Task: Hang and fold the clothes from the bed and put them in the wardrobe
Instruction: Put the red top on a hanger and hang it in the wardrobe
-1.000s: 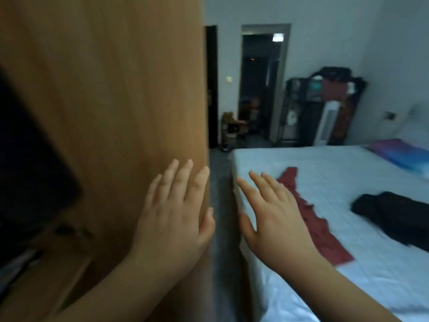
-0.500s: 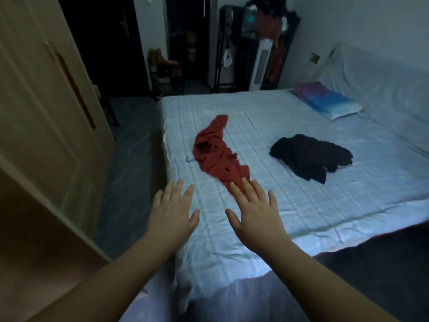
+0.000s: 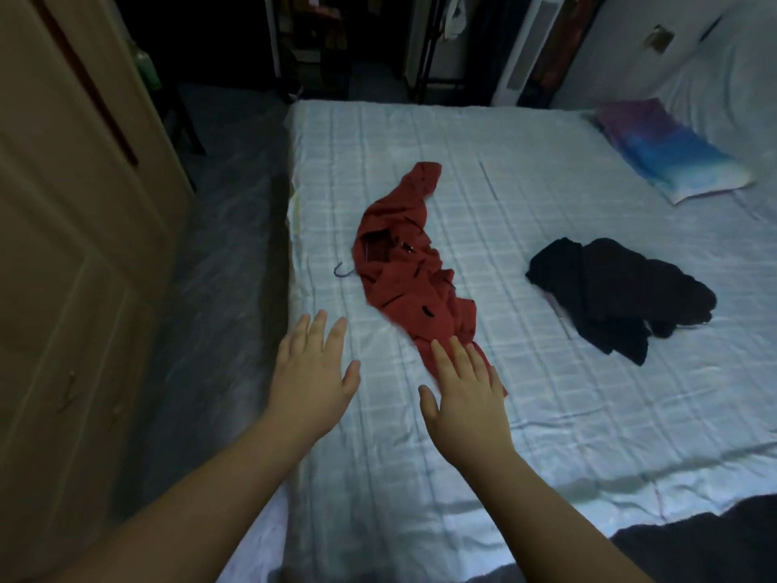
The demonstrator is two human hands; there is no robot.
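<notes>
A crumpled red garment [image 3: 403, 263] lies on the bed [image 3: 546, 393], with a hanger hook [image 3: 341, 272] poking out at its left side. A black garment [image 3: 622, 288] lies in a heap further right. My left hand [image 3: 313, 372] hovers with straight fingers over the bed's left edge, holding nothing. My right hand [image 3: 466, 393] is spread flat over the near end of the red garment; whether it touches the cloth I cannot tell. The wardrobe [image 3: 63, 246] stands at the left.
A purple-and-blue pillow [image 3: 668, 153] lies at the bed's far right. Grey floor [image 3: 227, 246] runs between wardrobe and bed. A dark rack with clothes and a white appliance [image 3: 525, 48] stand at the back wall. A dark patch [image 3: 693, 540] shows at bottom right.
My view swung from the wardrobe door to the bed. Both hands left the door and now reach over the bed, closer to the red garment.
</notes>
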